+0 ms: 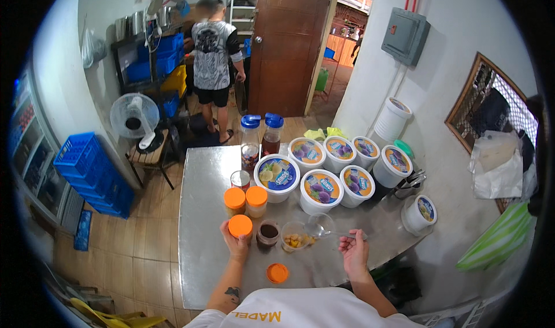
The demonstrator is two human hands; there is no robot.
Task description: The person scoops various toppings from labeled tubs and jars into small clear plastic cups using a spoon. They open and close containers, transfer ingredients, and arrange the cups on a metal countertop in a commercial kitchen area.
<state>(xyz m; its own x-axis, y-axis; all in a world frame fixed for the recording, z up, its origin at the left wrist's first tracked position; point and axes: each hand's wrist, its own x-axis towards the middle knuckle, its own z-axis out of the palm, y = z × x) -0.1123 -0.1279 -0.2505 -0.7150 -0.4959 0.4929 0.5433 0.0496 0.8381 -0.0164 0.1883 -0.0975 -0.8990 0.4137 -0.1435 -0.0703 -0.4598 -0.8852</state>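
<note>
Two grips need steadiness: the left hand (234,243) curled round an orange-lidded cylindrical jar (240,226), the right hand (354,249) pinching a silvery metal spoon (316,230), ideally level.

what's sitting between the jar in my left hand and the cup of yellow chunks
An open jar, dark inside, stands there; the head view shows it.

White shirt (312,305), yellow lettering (258,316), dark forearm tattoo (232,293)

Glossy metal surface (199,212), smooth plastic tubs (322,194) on it, shiny metal spoon (319,231) above it, wooden door (289,50) beyond it
</note>
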